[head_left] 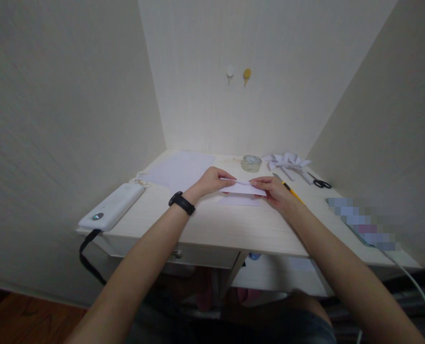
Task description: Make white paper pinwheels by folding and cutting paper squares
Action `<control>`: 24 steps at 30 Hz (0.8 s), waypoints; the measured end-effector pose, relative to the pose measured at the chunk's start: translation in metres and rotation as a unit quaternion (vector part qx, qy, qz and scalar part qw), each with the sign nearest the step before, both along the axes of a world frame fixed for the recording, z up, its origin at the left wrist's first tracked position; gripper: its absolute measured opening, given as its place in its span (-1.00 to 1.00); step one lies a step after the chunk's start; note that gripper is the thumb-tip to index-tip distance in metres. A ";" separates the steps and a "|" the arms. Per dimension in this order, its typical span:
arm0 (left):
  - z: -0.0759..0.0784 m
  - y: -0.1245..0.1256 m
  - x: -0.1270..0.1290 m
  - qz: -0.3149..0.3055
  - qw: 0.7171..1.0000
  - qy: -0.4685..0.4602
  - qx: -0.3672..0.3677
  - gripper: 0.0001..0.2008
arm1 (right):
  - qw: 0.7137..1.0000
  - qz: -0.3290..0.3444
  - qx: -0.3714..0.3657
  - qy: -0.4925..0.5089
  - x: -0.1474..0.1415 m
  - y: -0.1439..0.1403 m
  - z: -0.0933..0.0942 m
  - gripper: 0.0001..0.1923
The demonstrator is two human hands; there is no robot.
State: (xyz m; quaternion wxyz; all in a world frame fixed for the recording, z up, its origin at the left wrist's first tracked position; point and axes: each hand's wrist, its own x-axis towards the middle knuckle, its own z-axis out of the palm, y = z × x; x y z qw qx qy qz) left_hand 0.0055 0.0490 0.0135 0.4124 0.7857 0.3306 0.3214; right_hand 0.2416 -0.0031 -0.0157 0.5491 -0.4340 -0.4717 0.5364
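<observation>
A small sheet of white paper (241, 188) is held up just above the desk between my two hands. My left hand (214, 181) pinches its left end, thumb on top and fingers underneath. At the right end, my right hand (271, 188) grips the paper in the same way. The upper edge looks curled or folded over between the thumbs. Beneath it, another piece of white paper (239, 201) lies on the desk, partly covered. A yellow utility knife (292, 192) rests right beside my right hand, its lower part hidden by my wrist.
White sheets (184, 167) lie at the back left, near a white power bank (112, 209) with a black strap. Along the back are a tape roll (251, 163), folded paper pinwheel shapes (287, 161) and black scissors (322, 183). A blurred-out phone-like device (359, 222) with a cable sits at right.
</observation>
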 end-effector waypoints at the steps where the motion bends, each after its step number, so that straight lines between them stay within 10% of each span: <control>1: 0.000 0.000 0.000 -0.006 1.000 -0.004 -0.012 -0.75 | 1.000 0.004 0.003 0.000 0.000 0.000 0.000 -0.71; 24: 0.001 0.000 -0.002 0.007 0.999 -0.004 0.044 -0.78 | 0.998 -0.040 0.003 -0.054 -0.001 -0.001 0.000 -0.61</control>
